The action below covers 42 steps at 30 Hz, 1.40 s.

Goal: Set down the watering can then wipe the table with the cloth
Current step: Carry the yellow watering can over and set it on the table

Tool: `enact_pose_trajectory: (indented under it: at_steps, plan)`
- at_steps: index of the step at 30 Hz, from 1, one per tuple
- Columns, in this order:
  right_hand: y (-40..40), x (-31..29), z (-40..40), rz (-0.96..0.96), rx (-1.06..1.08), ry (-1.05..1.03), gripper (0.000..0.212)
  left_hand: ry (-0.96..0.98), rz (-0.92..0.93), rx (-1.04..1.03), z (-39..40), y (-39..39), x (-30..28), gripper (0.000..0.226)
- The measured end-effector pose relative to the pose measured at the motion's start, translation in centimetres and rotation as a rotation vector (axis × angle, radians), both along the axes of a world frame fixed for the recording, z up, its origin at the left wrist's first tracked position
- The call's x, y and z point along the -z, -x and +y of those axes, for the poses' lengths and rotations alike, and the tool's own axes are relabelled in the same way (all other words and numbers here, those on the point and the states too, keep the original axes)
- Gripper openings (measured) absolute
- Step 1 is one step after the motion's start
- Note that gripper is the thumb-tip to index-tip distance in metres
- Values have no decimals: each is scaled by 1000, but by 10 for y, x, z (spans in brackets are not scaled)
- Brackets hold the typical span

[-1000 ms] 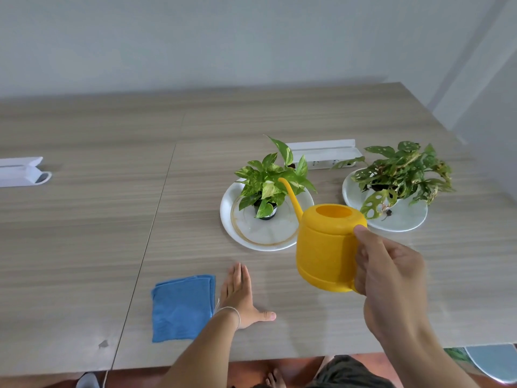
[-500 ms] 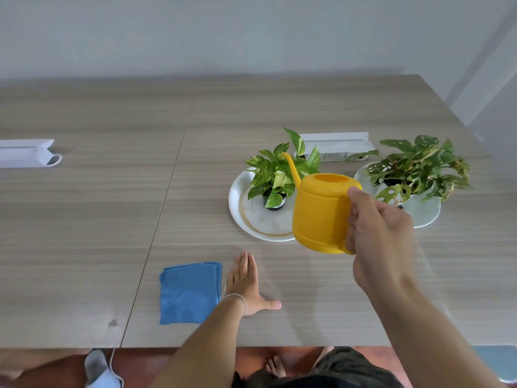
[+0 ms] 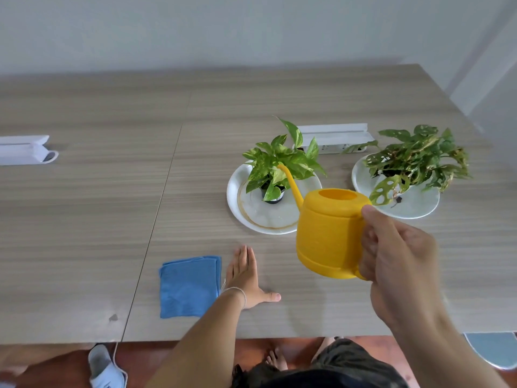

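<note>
My right hand grips the handle of a yellow watering can and holds it in the air above the wooden table. The can is nearly upright, its thin spout pointing up and left toward the nearer plant. A folded blue cloth lies flat near the table's front edge. Just right of the cloth my left hand rests palm down on the table, fingers together and thumb spread, touching nothing else.
Two potted plants stand on white plates: one behind the can, another at the right. A white power strip lies behind them and a white object at far left. A sandal lies on the floor.
The can came up and toward the plant half a second ago and has now dropped back lower and to the right. My left hand has stayed flat beside the cloth.
</note>
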State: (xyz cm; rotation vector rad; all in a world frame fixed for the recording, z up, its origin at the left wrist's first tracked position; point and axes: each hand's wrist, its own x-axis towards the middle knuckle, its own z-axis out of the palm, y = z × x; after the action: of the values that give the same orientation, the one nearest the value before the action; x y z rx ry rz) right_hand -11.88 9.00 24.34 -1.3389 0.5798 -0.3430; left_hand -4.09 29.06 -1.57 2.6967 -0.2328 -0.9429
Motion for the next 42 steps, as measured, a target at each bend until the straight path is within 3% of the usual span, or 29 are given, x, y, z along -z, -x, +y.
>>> enact_pose_trajectory:
  at_steps: [17, 42]
  plan:
    - [-19, -10, -12, -8, 53, 32, 46, 4, -5, -11, 2, 0, 1, 152]
    - [12, -2, -9, -12, 43, 27, 55, -5, -33, -1, 1, 0, 2, 149]
